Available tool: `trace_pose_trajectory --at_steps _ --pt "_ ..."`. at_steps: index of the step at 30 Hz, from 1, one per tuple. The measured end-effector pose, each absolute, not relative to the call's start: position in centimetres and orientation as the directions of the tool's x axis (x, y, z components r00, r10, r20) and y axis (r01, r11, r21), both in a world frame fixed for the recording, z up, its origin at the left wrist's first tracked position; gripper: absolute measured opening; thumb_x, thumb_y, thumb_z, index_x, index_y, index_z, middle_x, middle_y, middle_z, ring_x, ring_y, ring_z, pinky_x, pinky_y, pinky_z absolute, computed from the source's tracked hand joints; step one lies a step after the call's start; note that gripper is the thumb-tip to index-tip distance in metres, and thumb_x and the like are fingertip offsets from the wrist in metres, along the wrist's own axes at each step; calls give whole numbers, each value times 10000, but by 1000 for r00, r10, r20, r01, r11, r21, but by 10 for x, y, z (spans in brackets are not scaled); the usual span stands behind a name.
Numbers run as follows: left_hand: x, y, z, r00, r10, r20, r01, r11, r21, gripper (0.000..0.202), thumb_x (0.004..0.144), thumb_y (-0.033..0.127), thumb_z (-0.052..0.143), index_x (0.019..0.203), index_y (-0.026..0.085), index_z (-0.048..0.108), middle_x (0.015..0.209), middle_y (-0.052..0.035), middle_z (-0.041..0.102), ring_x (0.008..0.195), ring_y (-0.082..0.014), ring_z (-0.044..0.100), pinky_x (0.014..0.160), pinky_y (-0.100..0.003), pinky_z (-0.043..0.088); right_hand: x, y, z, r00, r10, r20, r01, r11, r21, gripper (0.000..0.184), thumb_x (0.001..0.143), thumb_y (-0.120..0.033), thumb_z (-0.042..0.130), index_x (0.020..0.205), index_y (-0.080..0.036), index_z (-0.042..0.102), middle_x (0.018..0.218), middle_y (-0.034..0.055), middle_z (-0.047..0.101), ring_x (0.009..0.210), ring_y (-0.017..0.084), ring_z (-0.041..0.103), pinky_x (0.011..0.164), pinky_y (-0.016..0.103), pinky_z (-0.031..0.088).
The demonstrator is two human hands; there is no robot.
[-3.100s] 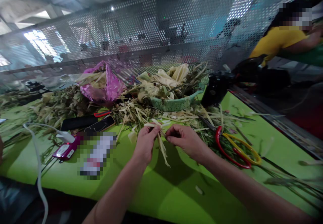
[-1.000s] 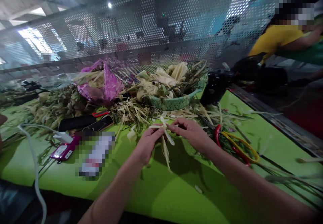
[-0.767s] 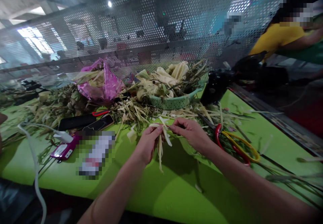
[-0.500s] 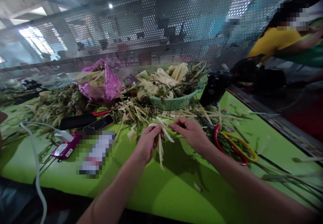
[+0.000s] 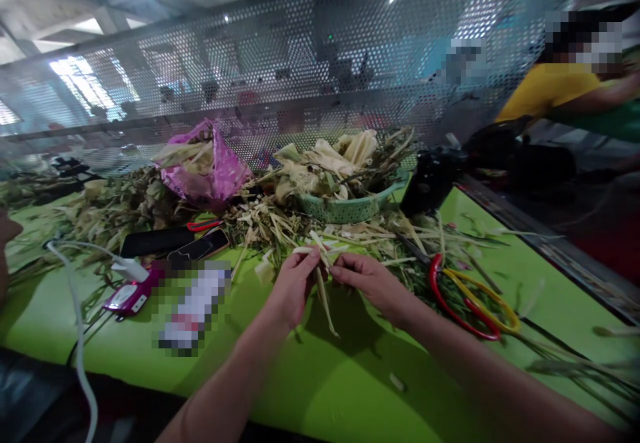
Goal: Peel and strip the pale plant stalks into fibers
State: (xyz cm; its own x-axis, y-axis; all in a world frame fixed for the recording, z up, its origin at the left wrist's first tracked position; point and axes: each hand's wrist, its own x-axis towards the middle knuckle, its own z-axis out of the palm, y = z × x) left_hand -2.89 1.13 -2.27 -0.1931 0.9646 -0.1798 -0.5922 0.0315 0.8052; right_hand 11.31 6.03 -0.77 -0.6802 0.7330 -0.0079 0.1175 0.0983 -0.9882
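Observation:
My left hand (image 5: 294, 286) and my right hand (image 5: 369, 282) meet over the bright green table (image 5: 310, 376). Both pinch a small bundle of pale dried leaf strips (image 5: 323, 290), which hangs down between them toward the table. The fingers of both hands are closed on the top of the strips. Just beyond my hands lies a heap of cut pale strips and green stems (image 5: 280, 226).
Red and yellow handled scissors (image 5: 467, 296) lie right of my right hand. A green basket (image 5: 345, 206) of husks and a pink bag (image 5: 210, 166) stand at the back by a perforated metal screen. Phones (image 5: 173, 244), a white cable (image 5: 75, 310) lie left. A person in yellow (image 5: 555, 86) sits far right.
My hands have stayed close together on the strips and shifted slightly lower in view. The hanging strips swung a little; the right hand's fingers moved nearer the left.

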Motion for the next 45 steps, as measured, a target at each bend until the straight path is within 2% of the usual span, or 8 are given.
trace_pose_trajectory --at_steps 7,12,16,21,28,34,40,45 --pt "-35 10 -17 -262 961 -87 -410 -29 911 256 686 362 730 755 130 646 664 12 571 581 -59 467 578 -192 365 120 66 -3 -689 708 153 340 502 -795 244 877 -334 483 677 -194 467 627 -32 439 595 122 398 551 247 288" --pt "-39 12 -16 -232 961 -152 -486 21 874 294 643 364 760 768 121 651 606 25 531 511 -45 436 531 -190 345 123 66 0 -732 651 202 381 636 -671 247 879 -289 492 655 -191 456 628 -30 448 607 121 406 558 248 267" --pt "-42 11 -18 -187 966 -178 -473 71 878 293 668 381 745 789 129 659 642 21 546 531 -39 451 529 -174 338 125 69 0 -688 690 224 373 601 -708 228 870 -344 529 701 -191 530 646 -22 507 624 128 446 570 249 305" --pt "-35 6 -18 -45 985 -169 -355 143 924 367 719 449 689 929 148 673 715 -6 584 588 -67 475 575 -191 370 128 75 5 -519 809 276 251 453 -856 224 840 -393 566 946 -198 601 873 30 608 763 162 533 663 275 399" --pt "-28 4 -16 102 989 -111 -267 135 954 367 738 428 675 975 149 651 818 -42 603 706 -115 512 676 -232 398 122 70 6 -518 837 179 103 269 -958 130 770 -309 619 759 -183 589 711 -7 560 684 137 515 664 268 408" --pt "-30 4 -15 93 996 0 -19 2 1000 306 806 422 590 920 147 660 729 -15 550 651 -106 429 626 -218 351 122 75 -2 -412 881 234 90 295 -951 98 755 -256 609 721 -187 548 655 -27 512 618 120 480 608 253 390" --pt "-25 6 -16 136 990 28 81 -39 996 324 836 417 538 976 146 647 884 -54 617 821 -161 508 767 -256 400 124 74 4 -579 799 165 160 309 -937 175 809 -332 588 884 -186 648 855 38 634 778 164 557 696 287 428" --pt "-24 7 -23 176 984 17 132 -41 990 303 835 406 541 933 140 647 839 -37 611 776 -147 497 745 -255 392 122 70 5 -555 777 297 108 422 -900 79 754 -264 655 733 -190 638 756 19 596 743 158 540 696 290 421"
